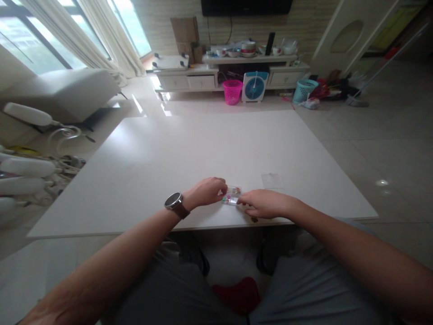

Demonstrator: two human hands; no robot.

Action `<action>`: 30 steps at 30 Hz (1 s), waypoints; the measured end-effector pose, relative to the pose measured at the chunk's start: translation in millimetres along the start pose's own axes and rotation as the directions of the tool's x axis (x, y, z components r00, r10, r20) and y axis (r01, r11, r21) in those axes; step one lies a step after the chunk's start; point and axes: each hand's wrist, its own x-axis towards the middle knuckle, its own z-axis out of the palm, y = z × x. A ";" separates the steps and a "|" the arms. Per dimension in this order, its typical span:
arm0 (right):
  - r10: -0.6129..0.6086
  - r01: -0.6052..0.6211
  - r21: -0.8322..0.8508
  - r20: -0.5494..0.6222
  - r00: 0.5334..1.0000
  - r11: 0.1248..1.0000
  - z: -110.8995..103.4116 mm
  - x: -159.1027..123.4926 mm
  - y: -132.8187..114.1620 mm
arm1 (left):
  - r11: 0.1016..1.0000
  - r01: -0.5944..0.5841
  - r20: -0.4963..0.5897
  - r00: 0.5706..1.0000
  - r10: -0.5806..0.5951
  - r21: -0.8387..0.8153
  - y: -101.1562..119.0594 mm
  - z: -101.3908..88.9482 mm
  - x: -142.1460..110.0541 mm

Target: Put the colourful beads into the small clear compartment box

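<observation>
White table [203, 144]: carries the work at its near edge, just right of its middle.
Low cabinet [201, 82]: far side of the room; I see bowls [248, 46] and cups along its raised top, too crowded to sort one by one.
Black screen [246, 6]: above the cabinet, cut off at the top; a faint mark on its lower edge is too small for me to read.
Pink basket [232, 95]: on the floor, left of a blue-and-white fan [254, 86]; I cannot make out its contents.
Teal basket [303, 92]: farther right, beside bagged items; contents likewise unclear.
Right hand [265, 202]: fingertips at the right side of the box; their underside is hidden, so I cannot tell whether they grip.
Left hand [208, 191]: thumb and fingers bent at the box's left side; I cannot tell whether anything is pinched.
Clear panel [272, 181]: flat on the table, right of the box and slightly farther.
Clear box [233, 200]: between the two hands, divided inside; partly covered by fingers.
Coloured pieces [237, 191]: inside the box, reddish ones at the far side, purple and green nearer left.
Dark piece [254, 220]: on the table, just nearer than the right hand; shape unclear.
</observation>
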 end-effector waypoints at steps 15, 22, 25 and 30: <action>-0.016 0.016 -0.019 0.000 1.000 1.000 1.5 1.3 3.7 | 1.000 -0.020 0.123 0.992 0.018 0.014 -4.2 3.1 -5.9; -0.007 0.008 -0.031 0.012 1.000 0.999 2.0 -1.0 2.6 | 0.999 -0.040 0.120 0.992 0.038 0.017 -7.9 3.4 -3.7; -0.008 0.008 -0.028 0.012 1.000 1.000 2.0 -1.0 2.6 | 0.999 -0.026 0.109 0.994 0.022 0.030 -11.2 3.5 -3.5; -0.003 0.004 -0.010 0.021 1.000 1.000 1.0 -0.7 1.8 | 0.997 -0.010 0.110 0.994 0.002 0.072 -8.2 4.2 -4.2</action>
